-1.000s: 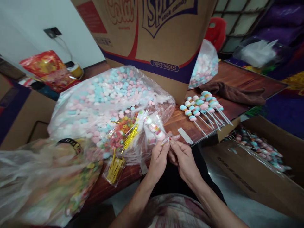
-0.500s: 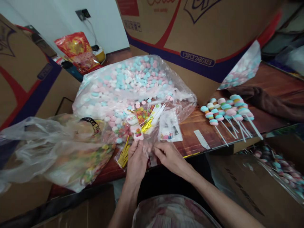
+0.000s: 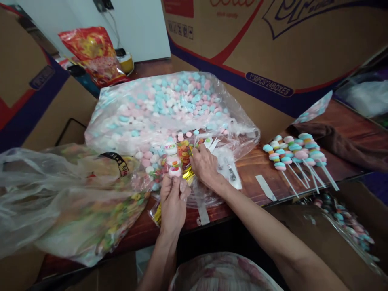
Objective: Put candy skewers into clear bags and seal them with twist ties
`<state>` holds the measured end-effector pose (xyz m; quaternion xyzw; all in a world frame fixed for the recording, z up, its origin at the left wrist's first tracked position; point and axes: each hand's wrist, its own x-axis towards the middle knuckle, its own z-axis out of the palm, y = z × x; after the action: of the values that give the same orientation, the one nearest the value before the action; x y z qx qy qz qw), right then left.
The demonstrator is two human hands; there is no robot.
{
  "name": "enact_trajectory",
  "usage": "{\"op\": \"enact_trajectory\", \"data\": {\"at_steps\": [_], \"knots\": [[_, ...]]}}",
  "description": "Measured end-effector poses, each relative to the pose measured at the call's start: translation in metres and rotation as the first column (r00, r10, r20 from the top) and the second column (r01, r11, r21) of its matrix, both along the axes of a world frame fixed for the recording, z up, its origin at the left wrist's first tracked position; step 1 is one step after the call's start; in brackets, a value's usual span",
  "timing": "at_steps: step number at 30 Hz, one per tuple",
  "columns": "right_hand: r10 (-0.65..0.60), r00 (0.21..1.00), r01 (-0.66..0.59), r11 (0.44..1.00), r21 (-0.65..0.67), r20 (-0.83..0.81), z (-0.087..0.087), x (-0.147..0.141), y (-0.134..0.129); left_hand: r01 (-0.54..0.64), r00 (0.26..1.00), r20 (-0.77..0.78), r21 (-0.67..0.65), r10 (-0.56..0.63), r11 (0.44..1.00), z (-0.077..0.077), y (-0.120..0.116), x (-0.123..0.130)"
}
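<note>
My left hand (image 3: 174,198) is closed around the lower end of a bagged marshmallow candy (image 3: 172,159), a narrow upright stack in a printed clear wrapper. My right hand (image 3: 206,163) reaches over the gold twist ties (image 3: 188,174) and white sticks (image 3: 213,143), its fingers pinched together. What lies between those fingertips is hidden. Just beyond both hands, colourful ring gummies (image 3: 183,153) lie on clear plastic. A large clear bag of pink, white and blue marshmallows (image 3: 182,97) spreads open behind them.
Finished marshmallow sticks (image 3: 298,151) lie in a cluster at the right. A clear bag of ring gummies (image 3: 121,218) sits at the left. Big cardboard boxes (image 3: 224,81) stand behind, and a lower open box (image 3: 327,238) holds more candies. A tape strip (image 3: 266,188) crosses near the table edge.
My right hand has left my left hand and moved up and forward to the twist ties and sticks. My left hand still holds the bagged candy. The view has shifted slightly.
</note>
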<state>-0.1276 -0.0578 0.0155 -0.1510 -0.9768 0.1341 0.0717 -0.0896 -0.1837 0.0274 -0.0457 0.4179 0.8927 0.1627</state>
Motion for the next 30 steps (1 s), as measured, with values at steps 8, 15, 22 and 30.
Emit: {"op": "enact_trajectory", "data": {"at_steps": [8, 15, 22, 30], "knots": [[-0.136, 0.982, 0.093, 0.952, -0.291, -0.133, -0.003, 0.005, 0.005, -0.032, 0.992, 0.122, 0.001, 0.032, 0.999, 0.000, -0.005, -0.003], [-0.226, 0.906, -0.109, 0.692, -0.714, -0.357, -0.015, 0.009, 0.019, -0.048, 0.989, 0.132, -0.096, 0.061, 0.994, 0.003, 0.002, -0.004], [-0.336, 0.890, -0.189, 0.343, -0.920, -0.308, -0.007, 0.035, 0.028, -0.067, 0.998, -0.026, -0.229, 0.063, 0.971, 0.003, 0.013, -0.004], [-0.264, 0.909, -0.260, 0.241, -0.935, -0.321, 0.009, 0.086, 0.009, 0.056, 0.990, -0.112, -0.261, -0.087, 0.964, -0.006, 0.031, 0.005]]}}
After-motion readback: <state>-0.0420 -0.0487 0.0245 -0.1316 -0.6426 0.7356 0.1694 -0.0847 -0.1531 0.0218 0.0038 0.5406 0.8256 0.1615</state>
